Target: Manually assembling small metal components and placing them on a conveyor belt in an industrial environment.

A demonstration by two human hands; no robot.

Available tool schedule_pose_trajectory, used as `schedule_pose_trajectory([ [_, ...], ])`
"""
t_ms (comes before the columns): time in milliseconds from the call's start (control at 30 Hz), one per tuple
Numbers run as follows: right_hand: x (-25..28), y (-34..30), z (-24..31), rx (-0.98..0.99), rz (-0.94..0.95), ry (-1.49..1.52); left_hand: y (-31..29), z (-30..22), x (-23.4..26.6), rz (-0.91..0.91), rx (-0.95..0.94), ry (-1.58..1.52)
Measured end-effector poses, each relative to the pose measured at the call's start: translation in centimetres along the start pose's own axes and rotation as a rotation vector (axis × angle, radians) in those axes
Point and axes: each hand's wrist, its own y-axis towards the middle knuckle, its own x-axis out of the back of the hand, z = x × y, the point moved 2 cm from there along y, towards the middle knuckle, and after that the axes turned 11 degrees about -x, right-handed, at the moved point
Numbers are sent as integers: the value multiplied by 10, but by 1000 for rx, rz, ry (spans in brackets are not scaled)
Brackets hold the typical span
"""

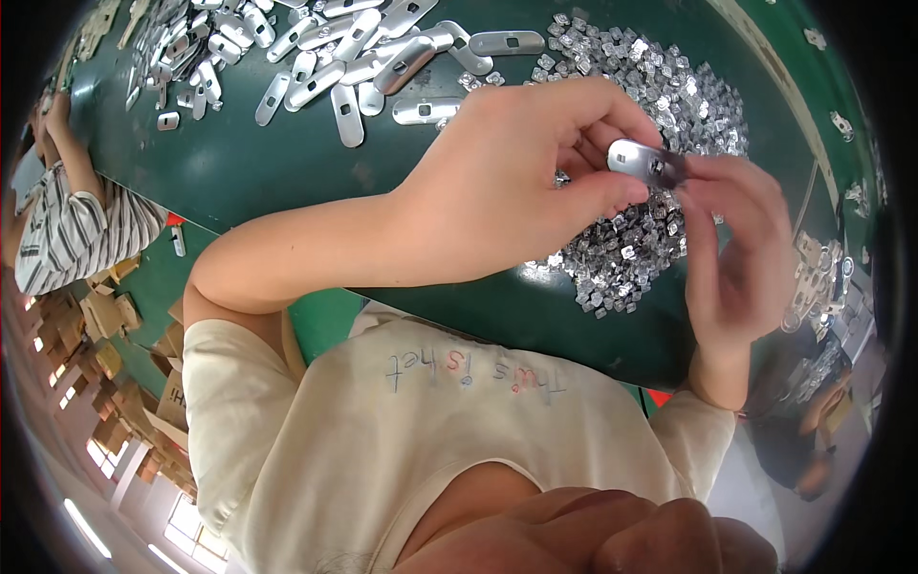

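In front of my chest, over the pile, both hands meet at a shiny metal plate with a rounded end. A small dark detail, perhaps a little metal piece, shows at its middle. My left hand is closed, its thumb and forefinger at the plate's lower and upper edges. At the plate's right end are the thumb and fingers of my right hand, pinched and somewhat blurred by motion. Beneath the hands lies a heap of small shiny metal clips, partly hidden by them.
Rounded metal plates with square holes lie scattered on the dark green table at the far left and middle. More metal parts sit at the right. Another person's striped garment shows at the left, near cardboard boxes.
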Motion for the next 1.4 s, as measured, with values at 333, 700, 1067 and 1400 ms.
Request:
schedule_pose_trajectory([
  [333, -1, -7, 10, 413, 66, -405, -4, -2, -3, 28, -72, 76],
  [700, 8, 26, -35, -104, -85, 190, 9, 0, 11, -24, -2, 22],
  [1067, 34, 248, -336, -402, 96, -822, 12, 0, 10, 23, 70, -76],
  [1400, 31, 139, -104, -437, 52, 354, 12, -4, 23, -48, 68, -119],
])
